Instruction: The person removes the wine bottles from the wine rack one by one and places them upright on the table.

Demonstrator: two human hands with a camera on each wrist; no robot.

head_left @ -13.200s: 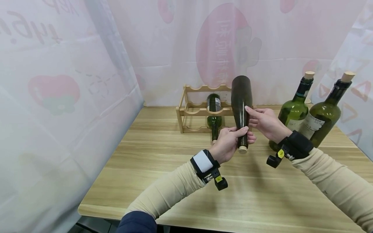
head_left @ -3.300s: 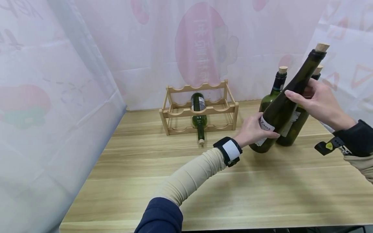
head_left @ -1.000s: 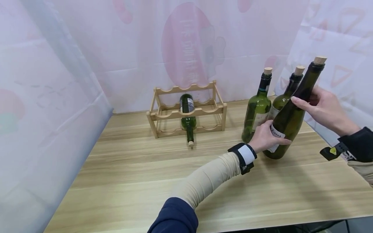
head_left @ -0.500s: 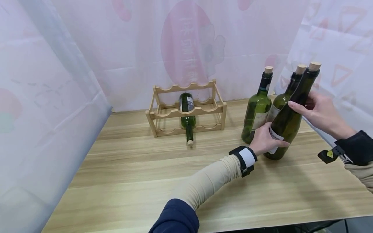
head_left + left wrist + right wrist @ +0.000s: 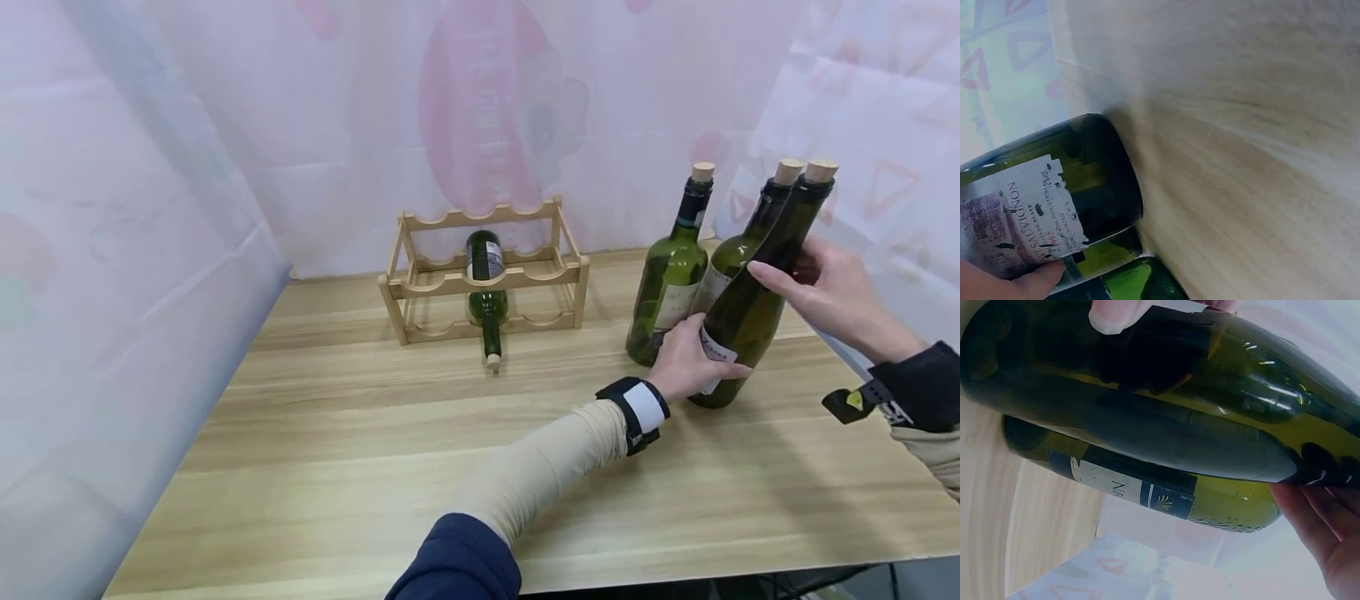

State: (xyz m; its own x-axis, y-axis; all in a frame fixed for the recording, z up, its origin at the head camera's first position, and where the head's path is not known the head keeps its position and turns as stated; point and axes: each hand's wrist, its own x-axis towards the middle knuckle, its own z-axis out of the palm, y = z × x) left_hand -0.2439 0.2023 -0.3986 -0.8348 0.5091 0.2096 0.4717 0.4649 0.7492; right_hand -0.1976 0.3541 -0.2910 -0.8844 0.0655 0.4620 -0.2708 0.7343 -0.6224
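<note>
A dark green wine bottle (image 5: 752, 310), corked and leaning slightly right, is held in both hands at the table's right side. My left hand (image 5: 688, 360) grips its lower body by the white label; in the left wrist view the thumb (image 5: 1041, 281) lies along that label. Higher up, my right hand (image 5: 836, 292) holds the shoulder and neck between thumb and fingers. The bottle's base appears at or near the tabletop. Two corked green bottles stand close behind: one wine bottle (image 5: 671, 279) to the left, another wine bottle (image 5: 738, 250) partly hidden by the held one.
A wooden wine rack (image 5: 450, 287) stands at the back middle of the table (image 5: 360, 467). One green bottle (image 5: 487, 307) lies in it, corked neck pointing forward. Printed white curtains (image 5: 360, 150) enclose the back and sides.
Earlier the bottle was neck-down by the rack; it has been turned neck-up and carried right beside the other two. Over the last second it tilts slightly more upright, both hands still gripping.
</note>
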